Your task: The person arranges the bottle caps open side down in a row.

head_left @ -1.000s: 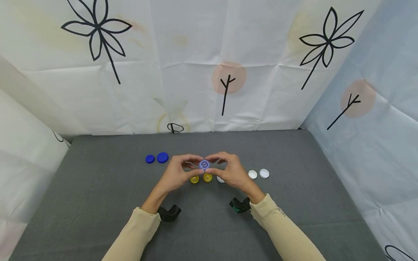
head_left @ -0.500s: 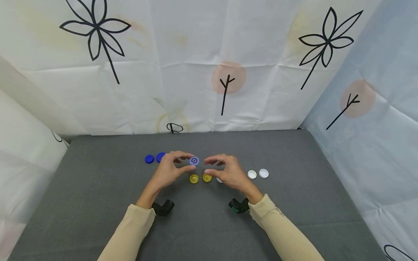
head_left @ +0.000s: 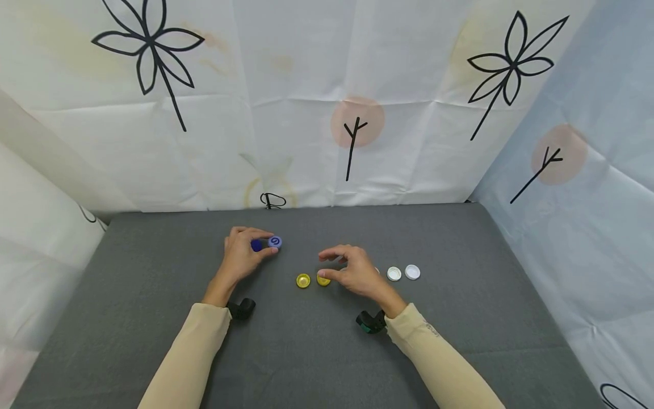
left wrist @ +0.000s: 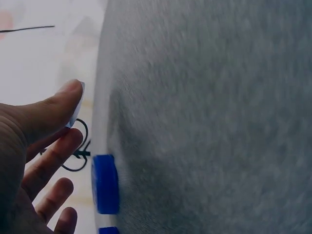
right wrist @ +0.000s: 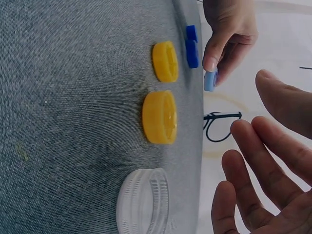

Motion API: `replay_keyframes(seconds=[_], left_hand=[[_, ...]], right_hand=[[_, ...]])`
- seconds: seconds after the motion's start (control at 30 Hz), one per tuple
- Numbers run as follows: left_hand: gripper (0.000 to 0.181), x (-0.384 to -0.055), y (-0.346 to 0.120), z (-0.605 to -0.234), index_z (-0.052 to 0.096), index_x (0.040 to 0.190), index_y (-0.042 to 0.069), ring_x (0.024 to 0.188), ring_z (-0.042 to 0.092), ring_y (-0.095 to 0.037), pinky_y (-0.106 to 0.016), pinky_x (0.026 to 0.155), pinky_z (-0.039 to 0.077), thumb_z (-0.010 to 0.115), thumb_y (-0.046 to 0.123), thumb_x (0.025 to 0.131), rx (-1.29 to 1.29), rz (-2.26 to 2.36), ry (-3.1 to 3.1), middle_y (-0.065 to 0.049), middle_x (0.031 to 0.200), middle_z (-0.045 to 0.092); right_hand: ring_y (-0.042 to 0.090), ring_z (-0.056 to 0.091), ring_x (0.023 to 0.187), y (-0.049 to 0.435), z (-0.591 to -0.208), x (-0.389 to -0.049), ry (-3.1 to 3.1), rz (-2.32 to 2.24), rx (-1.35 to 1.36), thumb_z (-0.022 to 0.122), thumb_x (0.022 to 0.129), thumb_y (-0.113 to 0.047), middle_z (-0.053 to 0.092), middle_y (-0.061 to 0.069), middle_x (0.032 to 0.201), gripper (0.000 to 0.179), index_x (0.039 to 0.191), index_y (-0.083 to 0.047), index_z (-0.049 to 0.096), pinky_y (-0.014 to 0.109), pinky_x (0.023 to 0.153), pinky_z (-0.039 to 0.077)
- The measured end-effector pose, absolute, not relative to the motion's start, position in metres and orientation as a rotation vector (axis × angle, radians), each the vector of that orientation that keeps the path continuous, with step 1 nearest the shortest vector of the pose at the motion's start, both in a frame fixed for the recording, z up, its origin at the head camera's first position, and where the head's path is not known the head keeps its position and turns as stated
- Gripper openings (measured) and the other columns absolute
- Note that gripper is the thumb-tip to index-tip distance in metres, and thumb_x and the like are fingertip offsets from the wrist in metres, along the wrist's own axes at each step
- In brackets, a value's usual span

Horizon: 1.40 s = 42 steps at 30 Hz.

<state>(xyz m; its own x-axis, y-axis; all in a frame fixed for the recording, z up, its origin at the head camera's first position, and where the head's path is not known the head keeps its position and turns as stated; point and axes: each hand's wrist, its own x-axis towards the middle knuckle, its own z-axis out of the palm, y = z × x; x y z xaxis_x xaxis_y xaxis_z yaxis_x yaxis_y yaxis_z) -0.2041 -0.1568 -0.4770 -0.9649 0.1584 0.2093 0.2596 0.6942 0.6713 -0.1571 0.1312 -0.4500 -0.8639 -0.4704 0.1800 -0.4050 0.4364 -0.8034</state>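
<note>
My left hand (head_left: 239, 254) pinches a light blue bottle cap (head_left: 275, 242) between thumb and fingertips, held above the grey table toward its far left. A dark blue bottle cap (head_left: 256, 245) shows in the gap between that thumb and fingers. The left wrist view has this dark blue cap (left wrist: 106, 184) on the cloth, a second one below it at the frame's edge. My right hand (head_left: 356, 272) hovers with relaxed, parted fingers and holds nothing. Under its thumb lies a yellow cap (head_left: 323, 281), partly covered, with another yellow cap (head_left: 303, 280) to its left.
Two white caps (head_left: 403, 272) lie right of my right hand, and others are partly hidden behind it. One translucent ribbed cap (right wrist: 144, 201) stands out in the right wrist view. A printed white cloth wall (head_left: 306, 142) rises behind the table (head_left: 317, 352).
Both hands held the light blue cap at first. My right hand let go, and my left carried it leftward to above the dark blue caps. My right hand has barely moved.
</note>
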Motion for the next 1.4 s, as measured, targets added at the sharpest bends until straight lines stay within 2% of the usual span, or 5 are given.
replay_keyframes(seconds=[0.43, 0.8, 1.1, 1.23, 1.4], left_hand=[[0.034, -0.211, -0.162, -0.484, 0.076, 0.115, 0.002, 0.128, 0.038, -0.043, -0.064, 0.103, 0.020, 0.084, 0.017, 0.085, -0.320, -1.012, -2.889, -0.018, 0.125, 0.065], [0.038, -0.208, -0.161, -0.477, 0.075, 0.117, 0.003, 0.128, 0.039, -0.042, -0.063, 0.104, 0.019, 0.086, 0.018, 0.084, -0.321, -1.020, -2.902, -0.018, 0.126, 0.063], [0.040, -0.185, -0.142, -0.471, 0.075, 0.118, 0.003, 0.117, 0.056, -0.038, -0.058, 0.102, 0.039, 0.086, 0.017, 0.083, -0.559, -1.213, -2.808, -0.014, 0.118, 0.068], [0.036, -0.175, -0.135, -0.475, 0.076, 0.115, 0.004, 0.102, 0.064, -0.027, -0.048, 0.091, 0.050, 0.086, 0.017, 0.083, -0.653, -1.363, -2.816, -0.008, 0.110, 0.072], [0.033, -0.168, -0.130, -0.480, 0.077, 0.111, 0.006, 0.091, 0.062, -0.018, -0.040, 0.081, 0.051, 0.087, 0.019, 0.082, -0.744, -1.413, -2.868, -0.003, 0.103, 0.072]], right_hand=[[0.029, 0.061, 0.114, 0.121, -0.458, -0.163, 2.618, -1.243, -0.741, 0.084, 0.086, -0.016, 0.071, 0.008, 0.118, 0.040, 0.121, -0.001, 0.072, 0.049, 0.098, 0.047], [0.027, 0.063, 0.109, 0.115, -0.464, -0.166, 2.673, -1.142, -0.835, 0.086, 0.083, -0.017, 0.072, 0.009, 0.112, 0.038, 0.116, -0.001, 0.074, 0.045, 0.096, 0.048], [0.025, 0.063, 0.105, 0.111, -0.470, -0.167, 2.692, -1.097, -0.856, 0.088, 0.081, -0.020, 0.073, 0.007, 0.110, 0.038, 0.114, -0.004, 0.076, 0.045, 0.096, 0.045], [0.025, 0.060, 0.104, 0.110, -0.473, -0.166, 2.692, -1.081, -0.852, 0.087, 0.082, -0.020, 0.072, 0.006, 0.111, 0.038, 0.115, -0.005, 0.076, 0.046, 0.097, 0.043], [0.025, 0.057, 0.105, 0.109, -0.475, -0.165, 2.693, -1.073, -0.806, 0.087, 0.082, -0.021, 0.070, 0.005, 0.112, 0.038, 0.116, -0.008, 0.076, 0.052, 0.101, 0.038]])
